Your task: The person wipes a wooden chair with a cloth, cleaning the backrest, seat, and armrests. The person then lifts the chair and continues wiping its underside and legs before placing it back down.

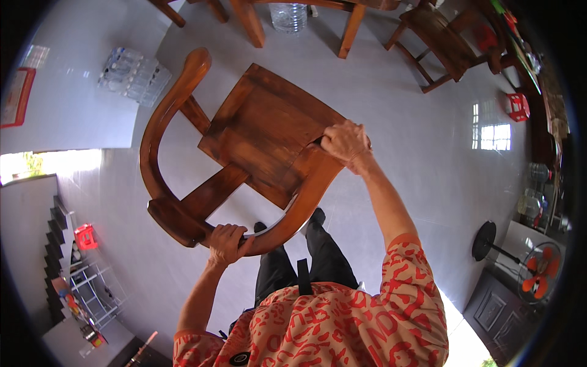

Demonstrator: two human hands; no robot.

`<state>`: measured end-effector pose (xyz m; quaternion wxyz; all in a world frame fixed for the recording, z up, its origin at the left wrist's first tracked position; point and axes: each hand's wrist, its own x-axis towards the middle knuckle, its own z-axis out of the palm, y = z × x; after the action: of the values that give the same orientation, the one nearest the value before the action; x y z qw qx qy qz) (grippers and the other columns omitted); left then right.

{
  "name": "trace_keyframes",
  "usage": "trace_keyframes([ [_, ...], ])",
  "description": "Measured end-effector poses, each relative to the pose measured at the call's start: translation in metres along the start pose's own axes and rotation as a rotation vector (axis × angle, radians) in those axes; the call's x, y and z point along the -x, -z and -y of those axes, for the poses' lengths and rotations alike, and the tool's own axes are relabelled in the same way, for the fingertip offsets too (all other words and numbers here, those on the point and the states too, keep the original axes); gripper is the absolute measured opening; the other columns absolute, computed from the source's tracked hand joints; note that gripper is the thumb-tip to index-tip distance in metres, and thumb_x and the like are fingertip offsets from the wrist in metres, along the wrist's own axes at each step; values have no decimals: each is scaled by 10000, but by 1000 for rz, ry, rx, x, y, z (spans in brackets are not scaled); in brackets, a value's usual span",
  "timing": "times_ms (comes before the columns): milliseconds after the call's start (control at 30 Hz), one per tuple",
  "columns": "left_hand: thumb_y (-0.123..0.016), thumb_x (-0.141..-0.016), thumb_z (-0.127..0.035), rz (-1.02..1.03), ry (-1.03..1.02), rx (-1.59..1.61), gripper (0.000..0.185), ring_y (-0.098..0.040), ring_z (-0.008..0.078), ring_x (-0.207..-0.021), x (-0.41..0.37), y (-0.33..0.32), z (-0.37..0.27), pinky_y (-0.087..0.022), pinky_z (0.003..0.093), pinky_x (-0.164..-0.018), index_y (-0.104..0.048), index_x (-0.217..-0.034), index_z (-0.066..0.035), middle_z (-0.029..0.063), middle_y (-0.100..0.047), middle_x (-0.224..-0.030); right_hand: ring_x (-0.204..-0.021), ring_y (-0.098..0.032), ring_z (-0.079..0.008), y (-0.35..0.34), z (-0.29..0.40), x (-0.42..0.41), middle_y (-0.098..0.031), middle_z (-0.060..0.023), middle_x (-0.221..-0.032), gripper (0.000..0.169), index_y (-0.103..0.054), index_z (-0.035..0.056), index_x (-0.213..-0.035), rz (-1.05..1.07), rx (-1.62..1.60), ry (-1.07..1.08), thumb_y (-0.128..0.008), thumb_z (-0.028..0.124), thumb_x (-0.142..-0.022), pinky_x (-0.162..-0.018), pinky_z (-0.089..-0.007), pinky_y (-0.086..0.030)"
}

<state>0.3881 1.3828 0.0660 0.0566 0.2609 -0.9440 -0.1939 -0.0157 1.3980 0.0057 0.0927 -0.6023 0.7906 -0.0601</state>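
In front of me is a brown wooden armchair (270,124) with a flat seat and a curved rail that forms its backrest and arms. My left hand (227,243) grips the curved rail near the thick raised middle of the back. The front end of the chair's right arm is in my right hand (346,142), whose fingers wrap around it and hide the tip. A wide back slat (215,190) joins the rail to the seat. The chair's legs are hidden below the seat, so I cannot tell whether they touch the floor.
Wooden table legs (250,23) and a second wooden chair (438,43) stand ahead. Packed plastic bottles (133,75) are at the left wall. A red stool (85,236) and a metal rack (94,289) stand left. At right are another red stool (518,107) and a standing fan (539,273).
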Motion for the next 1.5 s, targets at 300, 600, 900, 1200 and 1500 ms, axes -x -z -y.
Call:
trace_keyframes([
  [300,-733,-760,-173,-140,-8,-65,123,-617,220,-650,8,-10,1,-435,350,-620,-631,-759,-106,41,-633,-695,-983,-631,-369,-18,-19,3,-687,-130,-1057,346,-675,135,-1052,-33,-86,-456,-459,341,-878,-876,-468,-482],
  [600,-719,-784,-191,-347,88,-115,155,-579,192,-623,10,-11,-6,-408,340,-624,-600,-710,-125,3,-606,-637,-963,-583,-228,-26,79,52,-590,-52,-825,139,-589,101,-768,-441,-40,144,-602,212,-850,-998,-489,-387],
  [900,-724,-789,-184,-338,81,70,399,-516,339,-1091,39,-17,-12,-414,433,-917,-573,-1133,-51,129,-563,-1181,-827,-589,-253,-14,164,111,-567,-62,-756,140,-586,98,-748,-284,-101,284,-591,202,-842,-955,-484,-388],
  [1200,-674,-777,-23,-582,444,296,470,-407,338,-1217,133,-14,9,-359,427,-1021,-447,-1189,-29,200,-406,-1289,-854,-608,-267,-6,253,134,-619,-76,-834,91,-605,87,-869,17,-356,290,-591,177,-875,-823,-452,-401],
  [1500,-503,-969,-439,-906,935,1169,660,-412,223,-1269,30,46,35,-366,421,-1045,-251,-1496,-130,90,-361,-1430,-1292,-439,-332,-43,355,57,-565,-148,-1292,376,-504,167,-1342,280,-1249,122,-445,310,-999,-998,-441,-392],
])
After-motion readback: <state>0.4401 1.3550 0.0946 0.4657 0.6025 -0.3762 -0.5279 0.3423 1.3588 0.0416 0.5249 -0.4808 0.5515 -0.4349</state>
